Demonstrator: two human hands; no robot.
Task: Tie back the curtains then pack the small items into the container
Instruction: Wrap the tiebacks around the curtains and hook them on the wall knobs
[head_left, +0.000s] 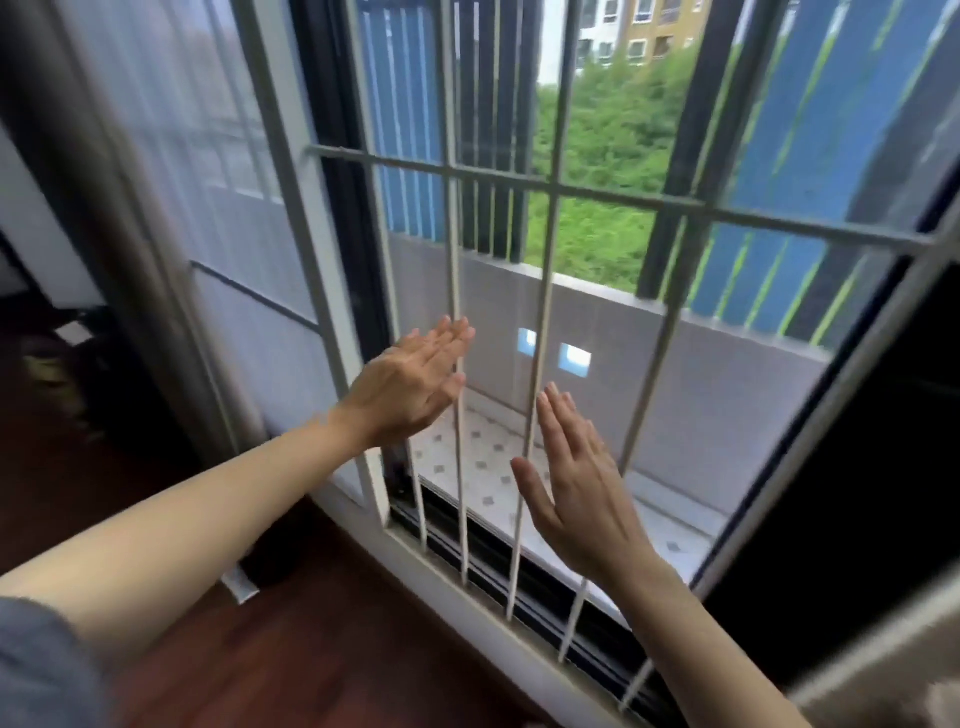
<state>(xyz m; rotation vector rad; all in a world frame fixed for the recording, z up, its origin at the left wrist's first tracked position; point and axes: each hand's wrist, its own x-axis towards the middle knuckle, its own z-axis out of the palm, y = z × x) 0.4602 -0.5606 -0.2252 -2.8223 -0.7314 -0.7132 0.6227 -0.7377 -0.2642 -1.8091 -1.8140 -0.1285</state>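
My left hand (413, 387) is stretched out flat in front of a barred window, palm turned to the right, fingers straight and holding nothing. My right hand (576, 483) is lower and to the right, also flat with fingers apart, its back toward me, empty. Both hands hover close to the white window bars (545, 291) without gripping them. A sheer white curtain (171, 130) hangs at the left over the glass, beside a dark drape (47, 171). A pale fabric edge (893, 670) shows at the bottom right. No container or small items are in view.
A tiled balcony (483, 467) with a grey wall and blue slats lies beyond the bars. Red-brown wooden floor (291, 649) runs below the sill. Dark objects (67, 374) sit on the floor at the left. A dark panel (852, 493) fills the right side.
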